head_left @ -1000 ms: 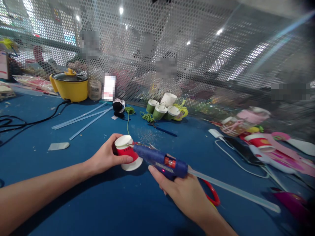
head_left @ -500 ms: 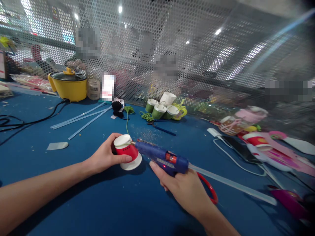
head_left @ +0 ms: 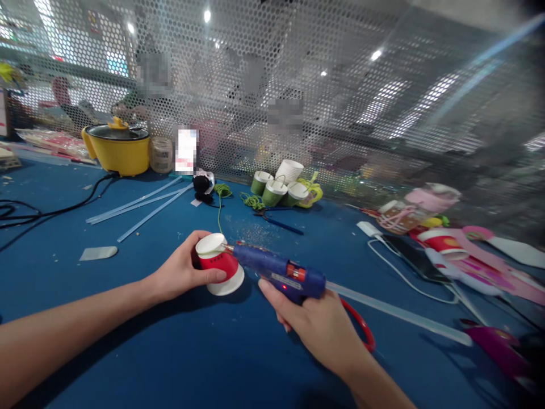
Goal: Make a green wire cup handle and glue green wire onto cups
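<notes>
My left hand point(head_left: 183, 270) is wrapped round a red and white paper cup point(head_left: 218, 266), which stands tilted with its white base up and its wide rim down. In my right hand point(head_left: 315, 321) is a blue glue gun point(head_left: 279, 270), with a small red light on its side and a long clear glue stick point(head_left: 400, 311) out of its back. The gun's metal nozzle meets the upper edge of the cup. A green yarn point(head_left: 219, 218) runs from behind the cup to a small green bundle point(head_left: 222, 190).
Green-wrapped cups point(head_left: 273, 193), blue-handled pliers point(head_left: 283, 225) and loose glue sticks point(head_left: 155, 217) lie beyond my hands. A yellow pot point(head_left: 119, 149) is at the back left; a dark phone point(head_left: 415, 258) and a purple object point(head_left: 498, 349) are on the right.
The glue stick's rear end has shifted slightly left and up. The cup has turned slightly in my left hand, its dark printed marks now a little further left.
</notes>
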Motion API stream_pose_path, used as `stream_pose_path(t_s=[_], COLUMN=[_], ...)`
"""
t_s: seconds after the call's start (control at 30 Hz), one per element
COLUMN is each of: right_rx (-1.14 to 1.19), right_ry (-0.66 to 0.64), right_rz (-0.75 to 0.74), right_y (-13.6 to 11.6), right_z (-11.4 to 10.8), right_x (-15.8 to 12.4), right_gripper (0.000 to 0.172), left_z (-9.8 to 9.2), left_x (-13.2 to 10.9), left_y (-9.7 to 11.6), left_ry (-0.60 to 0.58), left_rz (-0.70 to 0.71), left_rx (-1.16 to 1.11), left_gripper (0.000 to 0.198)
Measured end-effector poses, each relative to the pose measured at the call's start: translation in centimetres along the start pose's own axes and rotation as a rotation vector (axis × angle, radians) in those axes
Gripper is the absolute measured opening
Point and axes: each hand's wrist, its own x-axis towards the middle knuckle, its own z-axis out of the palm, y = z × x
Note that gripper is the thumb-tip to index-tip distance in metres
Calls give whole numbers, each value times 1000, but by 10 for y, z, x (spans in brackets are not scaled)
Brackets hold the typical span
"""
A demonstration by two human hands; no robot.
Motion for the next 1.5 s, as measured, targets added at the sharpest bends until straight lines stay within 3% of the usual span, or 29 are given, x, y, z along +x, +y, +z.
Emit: stream_pose_path(t_s=[0.27,0.53,1.1,1.3,1.5], right_rx=[6,6,50,56,14], right_ry=[-52,-64,-105,-85,-114], right_rz=[111,57,122,234,162], right_y=[-8,-2,-5,-5,-4], right_z=[-2,-1,-2,-2,-3], right_x=[2,-1,0,2,-1], right_gripper=[40,33,38,35,37], left_z=[1,0,-1,-2,-2], left_x=[-2,-1,-2,-3,-2], left_y=[4,3,1,2,1], left_ry=[-32,-30,-48,-66,-59], left_rz=[-9,-13,-27,-31,-30], left_rx=[-14,-6,-11,-16,-21], left_gripper=[50,50,52,52,52])
